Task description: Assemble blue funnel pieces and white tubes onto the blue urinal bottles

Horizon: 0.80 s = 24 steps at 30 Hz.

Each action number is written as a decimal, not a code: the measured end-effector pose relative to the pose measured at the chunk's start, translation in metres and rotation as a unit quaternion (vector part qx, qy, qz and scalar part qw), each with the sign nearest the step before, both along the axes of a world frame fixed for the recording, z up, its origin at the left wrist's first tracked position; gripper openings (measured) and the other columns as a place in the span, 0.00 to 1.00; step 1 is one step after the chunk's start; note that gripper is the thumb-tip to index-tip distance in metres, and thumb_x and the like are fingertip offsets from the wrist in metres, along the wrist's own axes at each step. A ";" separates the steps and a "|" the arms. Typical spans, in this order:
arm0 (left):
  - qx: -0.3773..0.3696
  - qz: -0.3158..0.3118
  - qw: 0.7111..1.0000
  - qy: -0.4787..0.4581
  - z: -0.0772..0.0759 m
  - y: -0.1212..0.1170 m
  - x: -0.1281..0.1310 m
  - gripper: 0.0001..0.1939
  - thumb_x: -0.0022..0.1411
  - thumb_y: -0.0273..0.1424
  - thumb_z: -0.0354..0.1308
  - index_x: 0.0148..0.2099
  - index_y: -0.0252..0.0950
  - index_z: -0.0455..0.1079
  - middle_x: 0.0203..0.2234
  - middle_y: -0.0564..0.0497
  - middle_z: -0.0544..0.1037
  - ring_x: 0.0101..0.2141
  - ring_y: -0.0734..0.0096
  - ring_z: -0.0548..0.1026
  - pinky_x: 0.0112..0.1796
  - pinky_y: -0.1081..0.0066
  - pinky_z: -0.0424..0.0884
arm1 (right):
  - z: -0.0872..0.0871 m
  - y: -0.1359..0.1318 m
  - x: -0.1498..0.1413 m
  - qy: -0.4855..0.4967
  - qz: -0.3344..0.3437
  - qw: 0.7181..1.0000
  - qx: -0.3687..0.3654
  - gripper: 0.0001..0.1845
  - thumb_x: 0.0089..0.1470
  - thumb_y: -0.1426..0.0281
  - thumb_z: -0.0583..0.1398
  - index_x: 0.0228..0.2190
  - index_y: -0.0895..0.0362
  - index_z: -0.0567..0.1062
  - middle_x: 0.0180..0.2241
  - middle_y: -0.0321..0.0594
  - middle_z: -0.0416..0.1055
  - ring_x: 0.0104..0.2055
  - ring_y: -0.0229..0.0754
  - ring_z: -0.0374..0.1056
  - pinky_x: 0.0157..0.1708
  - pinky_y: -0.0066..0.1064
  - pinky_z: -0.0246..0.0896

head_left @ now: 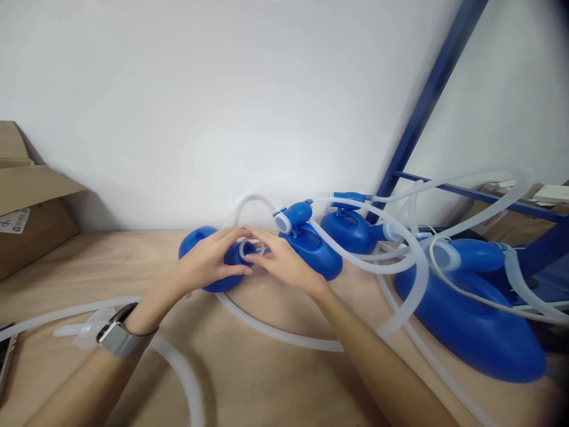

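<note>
"Container of rounded blue plastic (195, 238): position?"

"On the tan counter (146, 255), its open neck between both hands."

"State of fingers?"

"Left hand (205, 262): fingers parted from thumb, curved about the neck. Right hand (288, 264): likewise, opposite side. Whether either grips, I cannot tell."

"Surroundings?"

"Three blue plastic bottles (317, 259) and translucent white tubing (284, 339) rightward; brown cardboard box (38, 237) at left."

White wall (200, 107) — blue metal frame (429, 98) — light wooden tabletop (133, 261)
</note>
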State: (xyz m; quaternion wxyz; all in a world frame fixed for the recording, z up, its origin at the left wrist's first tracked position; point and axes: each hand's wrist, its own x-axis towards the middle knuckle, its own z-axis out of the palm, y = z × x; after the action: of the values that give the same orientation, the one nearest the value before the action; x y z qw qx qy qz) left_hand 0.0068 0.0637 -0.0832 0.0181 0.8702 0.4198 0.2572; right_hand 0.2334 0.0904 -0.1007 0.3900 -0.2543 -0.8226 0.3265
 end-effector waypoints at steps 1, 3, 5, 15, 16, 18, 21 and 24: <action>-0.008 0.004 1.000 0.018 0.002 0.000 -0.006 0.40 0.60 0.53 0.66 0.68 0.41 0.62 0.66 0.40 0.68 0.62 0.47 0.71 0.60 0.55 0.69 | -0.001 0.001 0.000 -0.003 -0.007 1.000 0.002 0.33 0.62 0.67 0.65 0.67 0.49 0.67 0.62 0.45 0.72 0.58 0.47 0.72 0.57 0.40 0.70; -0.033 0.034 0.997 0.059 0.004 0.001 -0.021 0.46 0.57 0.53 0.68 0.71 0.43 0.58 0.68 0.40 0.66 0.64 0.45 0.68 0.61 0.53 0.67 | -0.003 0.002 0.000 -0.015 -0.018 1.000 0.000 0.33 0.62 0.64 0.65 0.66 0.50 0.68 0.62 0.46 0.72 0.58 0.48 0.73 0.57 0.42 0.70; -0.051 0.077 0.991 0.094 0.004 0.005 -0.036 0.46 0.59 0.51 0.67 0.73 0.43 0.56 0.64 0.41 0.70 0.62 0.44 0.69 0.60 0.50 0.66 | -0.003 0.002 -0.001 -0.029 -0.017 0.999 -0.001 0.32 0.63 0.62 0.64 0.66 0.50 0.68 0.65 0.46 0.70 0.61 0.49 0.71 0.61 0.44 0.67; -0.003 0.040 0.995 0.088 -0.013 0.026 -0.042 0.29 0.64 0.54 0.61 0.59 0.42 0.76 0.55 0.40 0.75 0.57 0.47 0.69 0.60 0.48 0.65 | -0.003 -0.002 0.001 -0.127 0.017 0.990 0.061 0.34 0.68 0.59 0.59 0.70 0.53 0.61 0.71 0.48 0.58 0.74 0.50 0.53 0.72 0.49 0.49; -0.002 0.038 0.996 0.080 -0.014 0.027 -0.041 0.30 0.63 0.55 0.62 0.58 0.41 0.77 0.54 0.40 0.75 0.57 0.46 0.69 0.60 0.48 0.65 | -0.003 0.000 0.002 -0.119 0.021 0.991 0.057 0.34 0.68 0.58 0.59 0.70 0.53 0.61 0.71 0.47 0.59 0.74 0.51 0.54 0.72 0.48 0.49; -0.005 0.029 0.997 0.068 -0.015 0.027 -0.040 0.32 0.60 0.57 0.64 0.57 0.41 0.78 0.53 0.41 0.75 0.57 0.46 0.68 0.60 0.48 0.65 | -0.004 0.003 0.004 -0.093 0.024 0.995 0.039 0.30 0.69 0.58 0.58 0.68 0.51 0.65 0.69 0.44 0.64 0.71 0.50 0.59 0.71 0.48 0.52; -0.008 0.027 0.998 0.056 -0.017 0.028 -0.039 0.32 0.58 0.58 0.65 0.56 0.41 0.79 0.54 0.41 0.74 0.57 0.46 0.68 0.61 0.48 0.64 | -0.002 0.005 0.005 -0.057 0.021 0.998 0.009 0.23 0.69 0.65 0.57 0.63 0.45 0.73 0.62 0.36 0.73 0.64 0.49 0.69 0.66 0.47 0.62; -0.005 0.029 0.998 0.048 -0.020 0.030 -0.037 0.32 0.57 0.57 0.66 0.55 0.43 0.79 0.53 0.42 0.74 0.57 0.46 0.67 0.61 0.47 0.64 | -0.001 0.004 0.003 -0.036 0.012 0.999 0.014 0.24 0.67 0.70 0.55 0.61 0.44 0.75 0.57 0.35 0.78 0.60 0.48 0.73 0.62 0.45 0.67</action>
State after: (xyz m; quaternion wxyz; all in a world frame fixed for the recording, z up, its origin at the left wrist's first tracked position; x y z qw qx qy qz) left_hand -0.0306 0.0933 -0.1034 -0.0054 0.8688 0.4469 0.2130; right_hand 0.2362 0.0948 -0.1020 0.3603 -0.2504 -0.8435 0.3099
